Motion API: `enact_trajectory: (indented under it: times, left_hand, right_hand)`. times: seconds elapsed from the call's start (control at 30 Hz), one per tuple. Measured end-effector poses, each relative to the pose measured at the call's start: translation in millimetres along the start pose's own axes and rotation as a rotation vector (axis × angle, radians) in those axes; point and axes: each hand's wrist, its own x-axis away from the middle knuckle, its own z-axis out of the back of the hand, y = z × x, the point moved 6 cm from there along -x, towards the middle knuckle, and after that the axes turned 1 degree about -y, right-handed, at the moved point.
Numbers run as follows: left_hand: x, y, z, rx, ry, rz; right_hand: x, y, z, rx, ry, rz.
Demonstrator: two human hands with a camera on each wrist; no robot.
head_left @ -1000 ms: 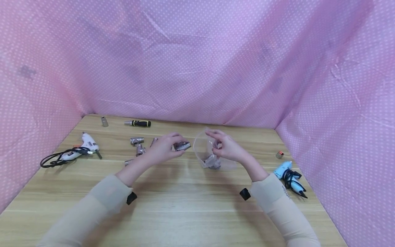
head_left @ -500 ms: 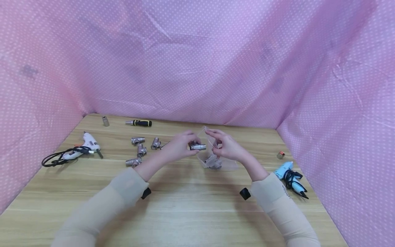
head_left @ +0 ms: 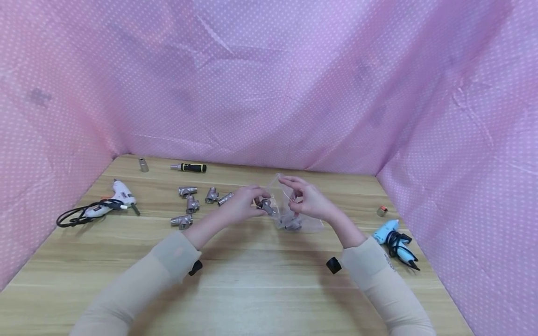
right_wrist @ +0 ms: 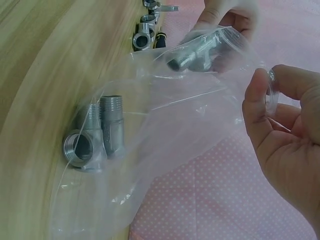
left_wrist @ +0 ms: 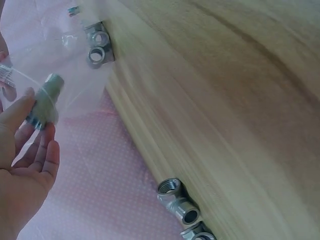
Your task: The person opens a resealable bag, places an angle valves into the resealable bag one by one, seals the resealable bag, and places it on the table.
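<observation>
Here the left hand [head_left: 241, 205] pinches a metal fitting [head_left: 266, 206] at the mouth of the clear bag [right_wrist: 165, 125], whose edge the right hand [head_left: 308, 200] pinches open above the table [head_left: 260, 280]; if the thin mouth collapses, the fitting may slip outside.

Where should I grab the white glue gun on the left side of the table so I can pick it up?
Probably grab the white glue gun by its handle, the fat part where the black cord comes out. It lies flat on the table, so come down from above. Keep away from the thin nozzle tip; I can't tell if it's hot.
</observation>
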Motion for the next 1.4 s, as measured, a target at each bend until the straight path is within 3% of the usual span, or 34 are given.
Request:
enact_trajectory:
  times: [0.17, 0.33, 0.5, 0.6, 0.73, 0.87, 1.03, 1.23, 1.4]
  left_hand:
    - [3.0, -0.9, 3.3, 0.025, -0.003, 0.014]
    - [14.2, -1.7, 16.6, 0.070, 0.003, 0.078]
    - [26.1, -15.2, 26.8, 0.102, 0.006, 0.129]
    - [26.7, -26.3, 15.1, 0.172, -0.031, 0.162]
    - [22.1, -36.5, -13.2, 0.274, -0.086, 0.244]
    - [13.8, -38.5, -30.7, 0.359, -0.055, 0.285]
    - [8.6, -30.1, -29.5, 0.346, -0.006, 0.266]
    - [15.9, -12.5, -6.3, 0.256, 0.079, 0.186]
    - [25.2, -7.4, 8.6, 0.233, 0.126, 0.166]
  right_hand:
    - [0, 1, -1, -0.001, -0.002, -0.006]
    - [1, -2, 0, -0.040, 0.007, -0.008]
    - [3, -2, 3, -0.052, 0.019, -0.018]
    - [5, -7, 4, -0.038, 0.023, -0.017]
    - [8, -25, 3, -0.029, 0.006, -0.013]
    - [10, -34, 3, -0.041, -0.001, -0.002]
    - [10, -37, 3, -0.054, -0.001, 0.006]
    - [11, -37, 5, -0.049, 0.012, 0.000]
    - [6, -28, 2, -0.035, 0.011, 0.006]
